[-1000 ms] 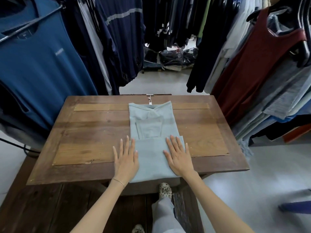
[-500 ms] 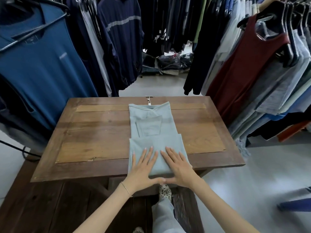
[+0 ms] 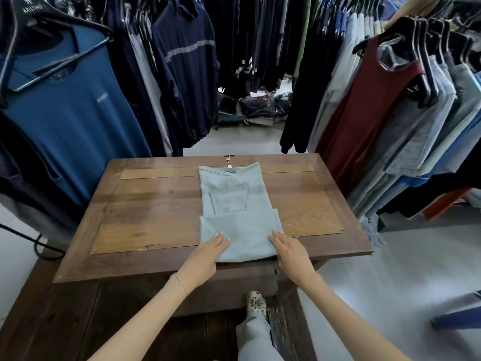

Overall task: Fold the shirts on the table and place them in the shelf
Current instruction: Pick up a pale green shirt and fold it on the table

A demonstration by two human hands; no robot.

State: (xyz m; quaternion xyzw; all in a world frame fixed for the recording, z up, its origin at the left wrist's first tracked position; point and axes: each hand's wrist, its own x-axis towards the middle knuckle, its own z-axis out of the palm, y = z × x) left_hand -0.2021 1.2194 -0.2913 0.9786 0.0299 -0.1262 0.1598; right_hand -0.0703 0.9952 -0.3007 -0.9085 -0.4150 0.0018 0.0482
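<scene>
Hands flat, fingers straight: left hand (image 3: 208,252) and right hand (image 3: 291,252) press opposite near corners of a half-folded pale blue shirt (image 3: 238,212) on the wooden table (image 3: 156,212).

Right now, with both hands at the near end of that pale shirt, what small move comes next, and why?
Probably fold the near end forward once more: the left hand and right hand flank the pale blue shirt, whose far half lies unfolded on the table.
</scene>
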